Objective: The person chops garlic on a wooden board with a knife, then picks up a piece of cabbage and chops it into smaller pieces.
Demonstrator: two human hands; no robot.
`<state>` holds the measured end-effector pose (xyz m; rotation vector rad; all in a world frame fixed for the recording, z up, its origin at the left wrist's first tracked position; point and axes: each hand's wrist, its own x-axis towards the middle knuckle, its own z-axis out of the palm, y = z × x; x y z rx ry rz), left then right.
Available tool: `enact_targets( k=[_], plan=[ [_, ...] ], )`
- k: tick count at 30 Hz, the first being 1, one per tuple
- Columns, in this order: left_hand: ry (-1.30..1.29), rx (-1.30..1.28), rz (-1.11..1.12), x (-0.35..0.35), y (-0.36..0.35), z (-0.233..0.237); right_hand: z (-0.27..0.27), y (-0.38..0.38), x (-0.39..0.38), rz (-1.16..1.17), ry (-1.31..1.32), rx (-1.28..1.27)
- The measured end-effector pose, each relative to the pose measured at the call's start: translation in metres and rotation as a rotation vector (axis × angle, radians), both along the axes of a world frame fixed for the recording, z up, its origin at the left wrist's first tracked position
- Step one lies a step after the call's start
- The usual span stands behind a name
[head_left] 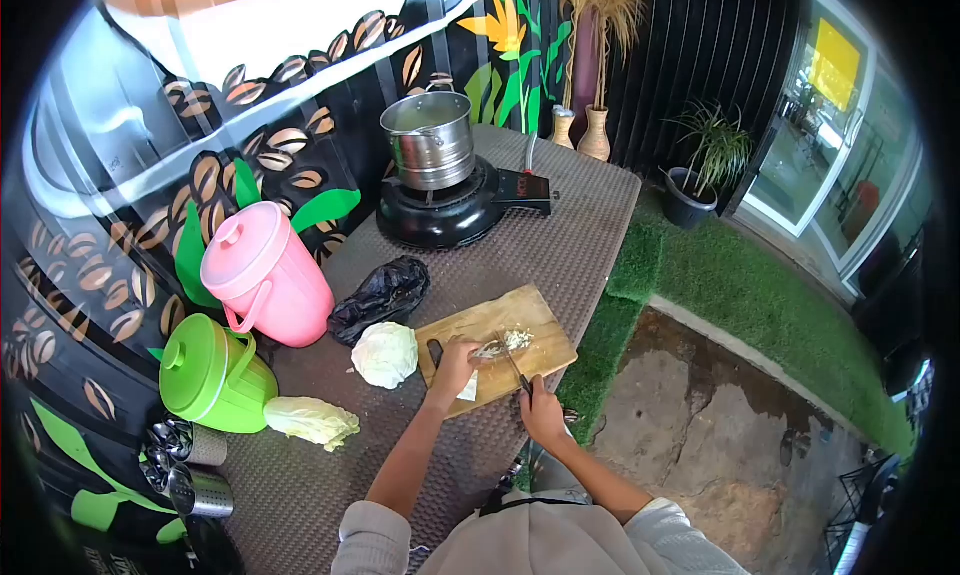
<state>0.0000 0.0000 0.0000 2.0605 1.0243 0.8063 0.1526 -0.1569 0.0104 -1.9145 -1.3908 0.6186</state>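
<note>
My right hand (543, 411) is closed around the handle of a knife (513, 361), whose blade reaches over the wooden cutting board (548, 320). Beside the blade, my left hand (459, 365) is closed, its fingertips pressing a pale vegetable piece (488, 352) onto the board. Finely chopped pale bits (519, 339) lie just beyond the blade. A small white piece (469, 387) rests near my left wrist. Left of the board sits a round white cabbage (385, 355), and farther left lies a napa cabbage (311, 422).
A metal pot (428, 140) stands on a black portable gas stove (440, 213) at the table's far end. Behind the cabbage is a black plastic bag (382, 297). Pink (270, 275) and green (215, 375) lidded jugs line the wall side, near a metal utensil holder (203, 492).
</note>
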Motion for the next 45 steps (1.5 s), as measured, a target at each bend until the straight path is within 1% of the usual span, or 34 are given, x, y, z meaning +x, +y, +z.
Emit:
enact_targets(
  k=[3,9,12,15,17,18,20,21,23,24,26,29,33,35,36,38,42,44,45],
  plan=[
    [-0.01,0.0,0.004,0.005,-0.007,-0.001,0.001,-0.007,0.002,-0.013,-0.049,-0.007],
    [0.015,0.026,0.019,0.01,-0.008,0.009,0.003,-0.003,0.004,-0.034,-0.019,0.01],
    [0.036,-0.012,0.013,0.012,-0.004,0.011,0.007,-0.004,0.004,0.004,-0.043,0.006],
    [0.101,0.038,0.014,0.011,-0.001,0.01,0.008,-0.002,0.004,-0.043,0.032,-0.012],
    [0.07,-0.066,0.004,0.012,0.001,0.012,0.0,-0.001,0.004,0.0,-0.001,0.005],
    [0.071,-0.066,0.002,0.012,0.001,0.012,0.0,-0.001,0.004,-0.002,-0.001,0.004],
    [0.111,-0.029,0.002,0.01,0.001,0.012,-0.001,0.0,0.003,-0.011,0.041,0.063],
    [0.111,-0.029,0.003,0.009,0.0,0.014,0.0,0.001,0.003,-0.01,0.042,0.063],
    [0.088,0.08,0.013,0.008,-0.005,0.016,0.0,0.002,0.003,-0.049,0.032,0.025],
    [0.089,0.079,0.013,0.008,-0.006,0.013,0.001,0.002,0.004,-0.048,0.032,0.024],
    [0.045,0.177,0.044,0.009,-0.008,0.008,0.004,0.004,0.005,-0.006,-0.047,0.021],
    [-0.012,0.212,0.084,0.012,-0.014,0.008,0.011,0.009,0.006,0.033,-0.119,-0.007],
    [-0.031,0.198,0.099,0.014,-0.014,0.006,0.018,0.018,0.007,0.077,-0.173,0.026],
    [-0.057,0.199,0.1,0.015,-0.013,0.003,0.021,0.024,0.006,0.102,-0.298,-0.098],
    [-0.058,0.2,0.099,0.016,-0.013,0.002,0.025,0.027,0.005,0.1,-0.298,-0.098],
    [0.013,0.239,0.11,0.016,-0.014,-0.001,0.032,0.03,0.003,0.136,-0.454,-0.123],
    [0.055,0.27,0.117,0.021,-0.024,0.004,0.037,0.034,0.003,0.138,-0.505,-0.166],
    [0.169,0.373,0.126,0.023,-0.029,0.01,0.031,0.033,-0.001,0.102,-0.484,-0.268],
    [0.171,0.372,0.128,0.021,-0.029,0.008,0.023,0.031,-0.003,0.105,-0.483,-0.268]
  ],
)
